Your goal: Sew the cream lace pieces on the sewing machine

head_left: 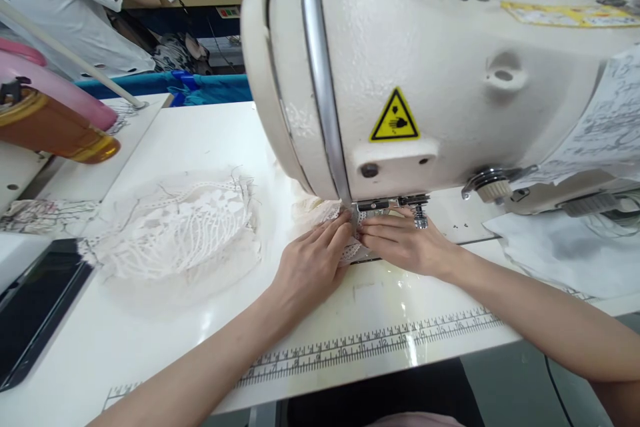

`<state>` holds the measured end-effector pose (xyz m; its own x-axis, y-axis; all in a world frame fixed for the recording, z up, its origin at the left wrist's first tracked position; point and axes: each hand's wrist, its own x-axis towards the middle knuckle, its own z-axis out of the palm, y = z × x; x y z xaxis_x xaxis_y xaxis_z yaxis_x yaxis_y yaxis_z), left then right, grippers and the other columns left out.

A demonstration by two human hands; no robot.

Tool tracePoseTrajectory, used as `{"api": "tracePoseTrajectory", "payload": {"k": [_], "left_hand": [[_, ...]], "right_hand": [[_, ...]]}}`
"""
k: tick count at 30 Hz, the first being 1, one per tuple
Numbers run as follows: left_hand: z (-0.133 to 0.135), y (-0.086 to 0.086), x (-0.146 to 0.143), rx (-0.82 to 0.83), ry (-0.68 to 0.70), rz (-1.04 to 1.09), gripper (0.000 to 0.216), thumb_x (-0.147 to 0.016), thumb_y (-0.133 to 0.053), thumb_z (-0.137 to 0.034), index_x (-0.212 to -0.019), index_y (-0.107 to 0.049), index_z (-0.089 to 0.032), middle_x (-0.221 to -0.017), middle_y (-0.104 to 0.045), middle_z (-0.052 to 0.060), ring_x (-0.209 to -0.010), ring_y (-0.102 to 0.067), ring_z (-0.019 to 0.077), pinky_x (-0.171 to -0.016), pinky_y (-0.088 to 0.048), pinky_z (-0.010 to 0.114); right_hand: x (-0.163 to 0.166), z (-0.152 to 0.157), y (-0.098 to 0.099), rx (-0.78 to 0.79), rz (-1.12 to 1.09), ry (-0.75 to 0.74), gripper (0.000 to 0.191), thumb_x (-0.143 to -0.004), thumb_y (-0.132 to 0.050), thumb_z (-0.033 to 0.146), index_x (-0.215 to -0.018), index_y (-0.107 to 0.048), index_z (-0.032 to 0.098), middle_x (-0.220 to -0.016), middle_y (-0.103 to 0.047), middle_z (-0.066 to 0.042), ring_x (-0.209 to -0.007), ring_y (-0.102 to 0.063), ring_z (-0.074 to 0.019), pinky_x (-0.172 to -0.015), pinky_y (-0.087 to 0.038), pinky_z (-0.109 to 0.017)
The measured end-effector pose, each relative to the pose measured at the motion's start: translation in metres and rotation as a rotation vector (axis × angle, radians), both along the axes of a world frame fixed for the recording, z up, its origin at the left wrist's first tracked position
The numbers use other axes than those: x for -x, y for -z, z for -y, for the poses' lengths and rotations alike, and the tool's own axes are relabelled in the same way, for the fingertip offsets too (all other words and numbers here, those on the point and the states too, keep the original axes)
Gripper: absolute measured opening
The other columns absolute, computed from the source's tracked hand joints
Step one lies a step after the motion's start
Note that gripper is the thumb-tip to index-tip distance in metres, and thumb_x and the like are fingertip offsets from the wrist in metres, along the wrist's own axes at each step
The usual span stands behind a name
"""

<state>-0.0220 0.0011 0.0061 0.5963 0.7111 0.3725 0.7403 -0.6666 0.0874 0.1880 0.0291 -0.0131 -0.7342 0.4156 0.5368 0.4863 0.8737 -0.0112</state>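
a scalloped strip of pale lace [351,251] lies beneath the needle end of the sewing machine [425,80]. below that same end, the left hand [316,252] is palm down, fingers lightly bent and together, fingertips on the lace; the right hand [407,240] reaches in opposite, fingers fairly straight, touching it too. i cannot tell whether either pinches the fabric. left of the machine are a larger lace piece [195,227] and, farther out, a black-screened device [43,307]; a printed ruler scale [373,347] runs along its near side.
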Motion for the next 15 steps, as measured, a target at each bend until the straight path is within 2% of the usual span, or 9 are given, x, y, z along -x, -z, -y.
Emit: {"api": "tracePoseTrajectory", "payload": {"k": [3,8,15], "left_hand": [[-0.0011,0.0019,0.0003,-0.050,0.025,-0.020,0.036,-0.084,-0.045,-0.013,-0.118,-0.056,-0.008,-0.126,-0.061,0.014,-0.109,-0.063,0.0257,-0.089,-0.056,0.038],[-0.0025,0.0038,-0.0008,-0.105,0.045,-0.049,0.038,-0.087,-0.045,-0.017,-0.122,-0.057,-0.007,-0.126,-0.061,0.013,-0.111,-0.062,0.0269,-0.089,-0.056,0.041],[-0.0029,0.0016,-0.0025,-0.112,0.048,-0.052,0.037,-0.090,-0.046,-0.020,-0.122,-0.058,-0.009,-0.126,-0.060,0.014,-0.115,-0.059,0.0279,-0.092,-0.055,0.042]], "right_hand": [[-0.0009,-0.0014,-0.0006,-0.016,-0.013,0.012,0.020,-0.090,-0.048,0.006,-0.094,-0.062,0.019,-0.099,-0.072,0.003,-0.101,-0.064,-0.0107,-0.088,-0.047,-0.030],[-0.0025,-0.0035,-0.0040,-0.024,-0.018,0.035,0.018,-0.089,-0.050,0.008,-0.096,-0.063,0.019,-0.098,-0.073,0.003,-0.102,-0.065,-0.0115,-0.069,-0.049,-0.027],[-0.0057,-0.0075,-0.0026,0.012,0.002,0.047,0.020,-0.087,-0.051,0.008,-0.097,-0.063,0.020,-0.099,-0.073,0.003,-0.100,-0.065,-0.0128,-0.075,-0.052,-0.028]]}}
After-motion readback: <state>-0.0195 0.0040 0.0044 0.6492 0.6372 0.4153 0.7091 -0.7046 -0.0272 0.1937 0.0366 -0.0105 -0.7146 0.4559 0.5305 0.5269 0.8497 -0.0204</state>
